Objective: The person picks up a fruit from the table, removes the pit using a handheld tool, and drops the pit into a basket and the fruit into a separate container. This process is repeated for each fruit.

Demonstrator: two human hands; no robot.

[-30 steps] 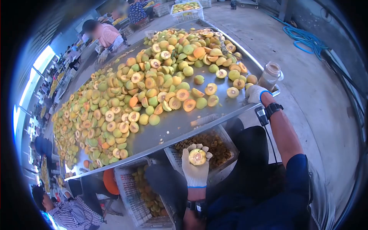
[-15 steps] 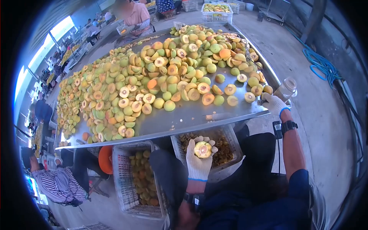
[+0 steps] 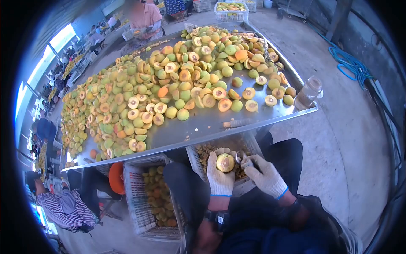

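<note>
My left hand (image 3: 221, 175), in a white knit glove, holds a halved fruit (image 3: 225, 162) with its cut face up, above a crate of scraps (image 3: 195, 163). Close on its right, my gloved right hand (image 3: 262, 172) grips a small metal tool with a ring-shaped end (image 3: 240, 156), which is beside the fruit. A large heap of halved green and orange fruits (image 3: 169, 80) lies on the metal table (image 3: 177, 137) in front of me.
A glass jar (image 3: 308, 93) stands at the table's right corner. A white crate of fruit (image 3: 132, 199) sits left of my legs, beside an orange bowl (image 3: 116, 178). Another person (image 3: 146, 19) is across the table. A blue hose (image 3: 349, 63) lies at right.
My right hand has come from the table's right corner down to my left hand, and the metal tool now shows in it. My left hand still holds the fruit half.
</note>
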